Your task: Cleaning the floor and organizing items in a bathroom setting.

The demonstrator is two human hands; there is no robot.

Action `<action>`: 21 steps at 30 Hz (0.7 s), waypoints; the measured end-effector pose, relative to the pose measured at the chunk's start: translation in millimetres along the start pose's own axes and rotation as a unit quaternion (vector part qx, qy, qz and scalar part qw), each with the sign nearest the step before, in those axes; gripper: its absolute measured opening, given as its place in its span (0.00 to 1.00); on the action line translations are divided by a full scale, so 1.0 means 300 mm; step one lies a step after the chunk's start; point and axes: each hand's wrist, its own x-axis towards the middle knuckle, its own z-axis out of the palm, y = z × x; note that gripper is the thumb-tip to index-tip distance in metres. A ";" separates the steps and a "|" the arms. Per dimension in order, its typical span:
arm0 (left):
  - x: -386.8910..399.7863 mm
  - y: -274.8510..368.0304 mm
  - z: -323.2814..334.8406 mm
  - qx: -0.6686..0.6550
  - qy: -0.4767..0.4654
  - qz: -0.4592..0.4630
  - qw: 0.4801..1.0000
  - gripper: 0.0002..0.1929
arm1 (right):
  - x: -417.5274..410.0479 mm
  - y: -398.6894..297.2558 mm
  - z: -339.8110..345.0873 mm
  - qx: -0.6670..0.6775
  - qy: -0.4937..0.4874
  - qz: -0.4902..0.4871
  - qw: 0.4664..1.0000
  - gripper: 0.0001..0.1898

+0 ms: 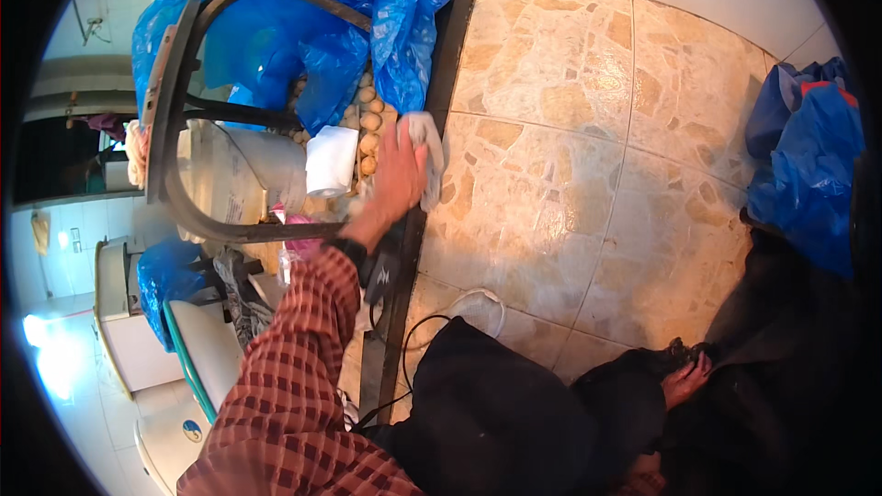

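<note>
My left hand (396, 176), in a red checked sleeve with a dark band at the wrist, reaches from the lower left and holds a pale grey cloth (428, 158) against a dark edge strip (451, 48). Beside its fingers are a white paper roll (332, 160) and a row of round tan items (370, 122). Low on the right, my right hand (688, 380) is partly hidden by dark clothing; its curled fingers are near a dark, rough thing (682, 351), and whether they grip it is unclear.
A metal-framed stand (165, 103) with a blue plastic bag (403, 27) and a whitish bucket (227, 172) is at left. Stone-patterned tiles (530, 172) cover the floor. Blue bags (803, 158) lie at far right; a black cable (406, 358) loops near my knee.
</note>
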 end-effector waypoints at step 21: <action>-0.579 0.156 -0.160 0.028 -0.071 -0.099 0.992 0.31 | -0.025 0.000 -0.056 -0.010 -0.010 0.034 0.999 0.13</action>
